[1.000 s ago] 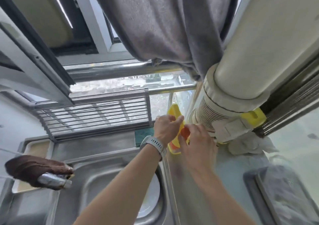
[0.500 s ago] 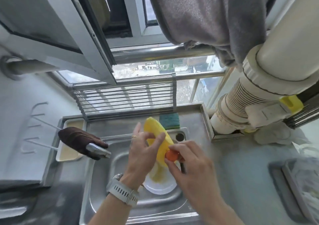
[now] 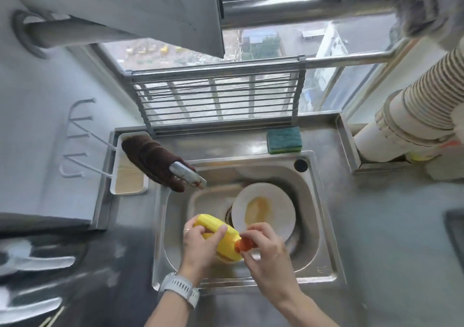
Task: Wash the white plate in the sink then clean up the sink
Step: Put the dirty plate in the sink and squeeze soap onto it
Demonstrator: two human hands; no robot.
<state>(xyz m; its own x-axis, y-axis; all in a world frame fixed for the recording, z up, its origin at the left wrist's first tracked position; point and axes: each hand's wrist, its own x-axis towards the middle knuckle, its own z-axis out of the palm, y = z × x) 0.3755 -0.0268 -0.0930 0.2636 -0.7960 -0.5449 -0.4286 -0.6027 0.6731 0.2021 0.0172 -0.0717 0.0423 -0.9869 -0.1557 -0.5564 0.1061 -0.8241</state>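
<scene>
We look down on a steel worktop (image 3: pixel 376 226) under a window, with a round-cornered sink (image 3: pixel 324 228) at the centre of the frame. The white plate (image 3: pixel 278 216) lies tilted in the basin, right of centre, leaning on the basin's right wall, with a yellow-brown smear in its middle. At lower centre, over the near part of the sink, our left hand (image 3: pixel 200 243) has its fingers curled round a yellow bottle (image 3: pixel 226 236) lying on its side, while our right hand (image 3: pixel 266 251) pinches the bottle's orange cap (image 3: pixel 244 243) between thumb and fingertips. A white watch (image 3: pixel 180 289) sits on the left wrist. A green sponge (image 3: pixel 283 139) rests on the worktop behind the sink, at upper centre-right. At centre left a brown cloth (image 3: pixel 148 156) drapes over the tap (image 3: pixel 188 174), partly above a white tray (image 3: pixel 125 183).
</scene>
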